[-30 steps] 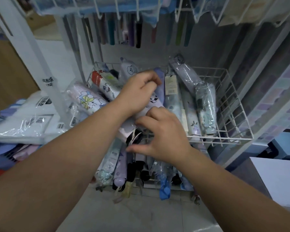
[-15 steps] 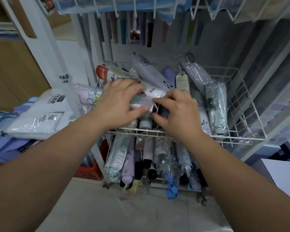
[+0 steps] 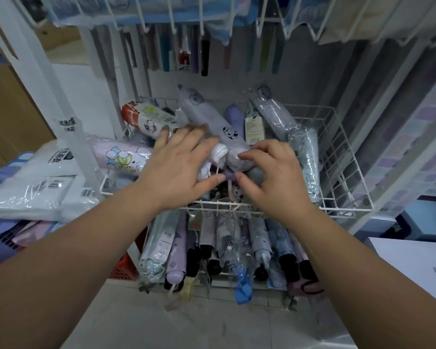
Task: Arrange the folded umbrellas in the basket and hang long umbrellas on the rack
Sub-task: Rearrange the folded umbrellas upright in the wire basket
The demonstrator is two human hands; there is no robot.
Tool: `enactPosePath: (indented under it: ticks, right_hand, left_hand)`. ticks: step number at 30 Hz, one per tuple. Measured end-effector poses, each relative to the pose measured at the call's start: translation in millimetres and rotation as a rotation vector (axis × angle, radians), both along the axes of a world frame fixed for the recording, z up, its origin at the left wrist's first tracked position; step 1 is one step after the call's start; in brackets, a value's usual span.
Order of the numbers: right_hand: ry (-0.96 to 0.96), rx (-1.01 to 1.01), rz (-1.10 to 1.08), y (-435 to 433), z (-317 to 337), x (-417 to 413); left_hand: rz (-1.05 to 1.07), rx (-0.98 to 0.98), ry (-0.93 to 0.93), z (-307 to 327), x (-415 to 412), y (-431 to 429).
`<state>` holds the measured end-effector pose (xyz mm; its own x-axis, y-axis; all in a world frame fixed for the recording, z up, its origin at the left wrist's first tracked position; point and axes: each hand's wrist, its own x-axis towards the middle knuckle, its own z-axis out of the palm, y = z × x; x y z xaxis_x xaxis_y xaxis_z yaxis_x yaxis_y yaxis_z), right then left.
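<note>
Our left hand (image 3: 178, 170) and right hand (image 3: 277, 180) wear nothing; both forearms (image 3: 86, 250) run bare toward us.

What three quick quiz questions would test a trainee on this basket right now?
1. True or false: the red-ended umbrella lies at the wire basket's back left.
2. The left hand's fingers are: A spread over the basket's contents; B gripping the basket's rim; C balled in a fist.
3. Fill in: the lilac umbrella with animal faces lies ____ the other folded umbrellas.
Key: 1 true; 2 A; 3 on top of.
</note>
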<state>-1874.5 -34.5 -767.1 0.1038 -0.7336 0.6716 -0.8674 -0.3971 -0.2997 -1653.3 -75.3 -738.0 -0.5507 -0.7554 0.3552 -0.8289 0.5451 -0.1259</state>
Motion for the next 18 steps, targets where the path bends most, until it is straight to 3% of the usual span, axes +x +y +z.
enactPosePath:
  ticks: [5, 9, 12, 18]
  right_hand:
    - [-0.053, 0.050, -0.222, -2.9, 8.5, -38.2]
    - [-0.216, 0.354, -0.420, -6.2, 15.1, -76.2]
    - [-0.300, 0.550, -0.391, -8.4, 10.5, -92.7]
    - [-0.332, 0.582, -0.310, -11.1, 4.6, -101.3]
  left_hand:
    - [-0.021, 0.025, 0.015, 9.6, -34.6, -2.3]
    - [-0.057, 0.048, 0.028, 15.1, -65.4, -3.0]
    - [-0.093, 0.059, 0.025, 18.0, -90.1, -2.9]
    - [-0.093, 0.104, -0.046, 17.5, -120.9, -14.6]
